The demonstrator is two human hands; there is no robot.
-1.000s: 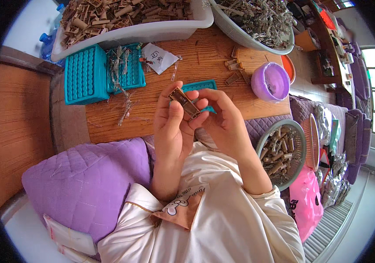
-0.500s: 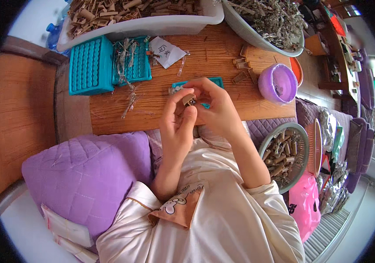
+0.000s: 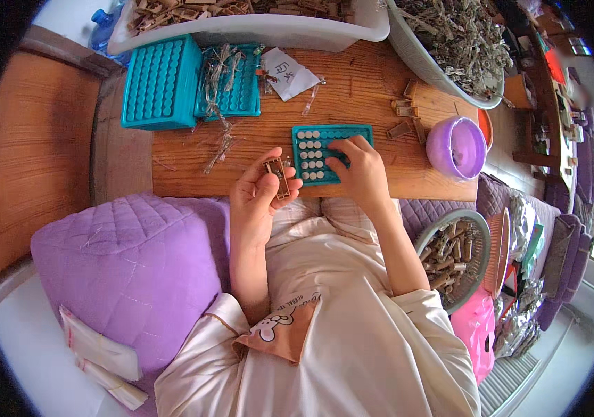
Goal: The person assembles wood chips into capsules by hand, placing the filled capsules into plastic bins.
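Right hand (image 3: 365, 168): moved to teal tray (image 3: 339, 131); silver discs (image 3: 310, 154) just left of curled fingers (image 3: 339, 144), hold unclear. Left hand (image 3: 254, 198): pinching brown casing (image 3: 277, 179), long axis nearly fore-and-aft.

Right hand (image 3: 364, 169) gone from brown case (image 3: 279, 175), now at teal tray (image 3: 345, 131), perhaps touching it

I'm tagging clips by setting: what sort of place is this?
Probably a home room used as workspace: pale discs in a teal tray on a wooden table, a white tub of brown parts, and purple quilted fabric alongside.
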